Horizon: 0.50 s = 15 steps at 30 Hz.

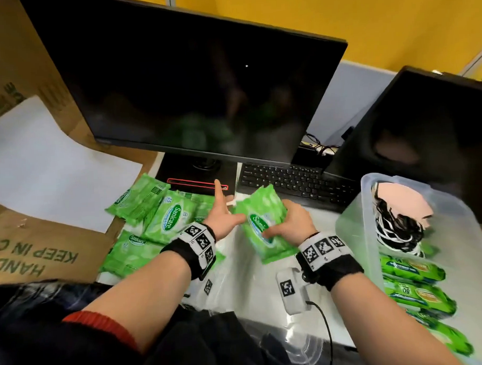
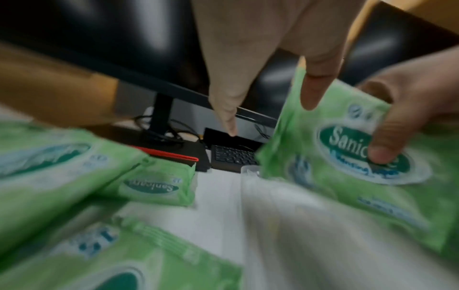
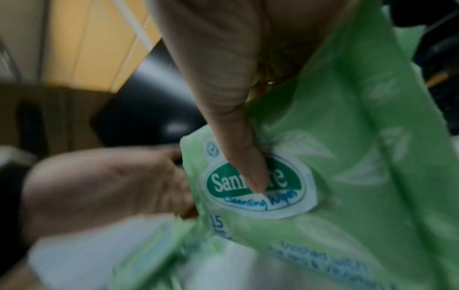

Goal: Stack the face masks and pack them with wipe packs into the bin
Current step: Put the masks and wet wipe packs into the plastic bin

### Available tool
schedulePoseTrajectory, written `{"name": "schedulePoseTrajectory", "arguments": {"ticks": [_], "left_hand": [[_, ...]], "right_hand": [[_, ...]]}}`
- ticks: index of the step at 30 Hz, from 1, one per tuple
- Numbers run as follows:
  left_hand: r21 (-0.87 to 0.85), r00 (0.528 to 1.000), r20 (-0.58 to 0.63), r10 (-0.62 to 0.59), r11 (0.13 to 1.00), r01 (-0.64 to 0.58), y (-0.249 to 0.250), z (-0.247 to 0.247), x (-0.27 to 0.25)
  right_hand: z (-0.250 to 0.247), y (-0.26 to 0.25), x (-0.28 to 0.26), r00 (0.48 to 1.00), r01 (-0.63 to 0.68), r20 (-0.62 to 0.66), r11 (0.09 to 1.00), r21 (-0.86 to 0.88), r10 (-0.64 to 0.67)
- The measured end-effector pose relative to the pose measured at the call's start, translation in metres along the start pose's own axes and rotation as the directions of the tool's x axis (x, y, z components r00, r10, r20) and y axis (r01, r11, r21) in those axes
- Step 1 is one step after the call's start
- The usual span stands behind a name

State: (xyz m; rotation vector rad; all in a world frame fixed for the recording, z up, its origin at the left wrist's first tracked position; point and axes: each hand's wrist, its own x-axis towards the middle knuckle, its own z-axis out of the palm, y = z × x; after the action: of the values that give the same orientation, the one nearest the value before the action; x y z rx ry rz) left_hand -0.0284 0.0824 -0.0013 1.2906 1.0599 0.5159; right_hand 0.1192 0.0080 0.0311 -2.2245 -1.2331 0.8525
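Right hand (image 1: 291, 221): grip pinching 1 light-green soft plastic wipe pack (image 1: 263, 222).
Left hand (image 1: 222, 215): fingers spread, touching that pack's edge.
Worktop (image 1: 254, 285): 4 more packs visible.
Clear plastic bin (image 1: 353, 227): masks, 4 darker packs.

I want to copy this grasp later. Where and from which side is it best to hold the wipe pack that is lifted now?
Probably across its flat middle, coming from the right. The wipe pack is soft and flat, tilted up off the desk, so a thumb on the oval label and fingers behind clamp it well. The right hand grips it that way; the left hand only touches its left edge with straight fingers.
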Motion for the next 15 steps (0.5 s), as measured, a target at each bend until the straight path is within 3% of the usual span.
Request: {"name": "schedulePoseTrajectory", "arguments": {"ticks": [3, 6, 8, 12, 15], "left_hand": [[0.267, 0.984, 0.132, 0.118, 0.952, -0.15, -0.01, 0.006, -0.001], [0.544, 0.929, 0.337, 0.153, 0.774, -0.324, -0.017, 0.021, -0.005], [0.64, 0.912, 0.392, 0.118, 0.678, -0.362, -0.019, 0.031, -0.006], [0.751, 0.937, 0.338, 0.089, 0.574, -0.326, -0.02, 0.033, 0.002], [0.729, 0.954, 0.262, 0.143, 0.618, -0.293, -0.015, 0.023, 0.0]], "right_hand": [[0.006, 0.014, -0.007, 1.0, -0.002, -0.026, 0.88, -0.474, -0.011], [0.026, 0.03, -0.011, 0.995, 0.096, 0.068, 0.766, -0.636, -0.068], [0.036, 0.036, -0.012, 0.992, 0.127, 0.101, 0.692, -0.71, -0.078], [0.042, 0.032, -0.01, 0.99, 0.138, 0.119, 0.626, -0.767, -0.072], [0.035, 0.016, -0.012, 0.991, 0.131, 0.121, 0.655, -0.744, -0.06]]}}
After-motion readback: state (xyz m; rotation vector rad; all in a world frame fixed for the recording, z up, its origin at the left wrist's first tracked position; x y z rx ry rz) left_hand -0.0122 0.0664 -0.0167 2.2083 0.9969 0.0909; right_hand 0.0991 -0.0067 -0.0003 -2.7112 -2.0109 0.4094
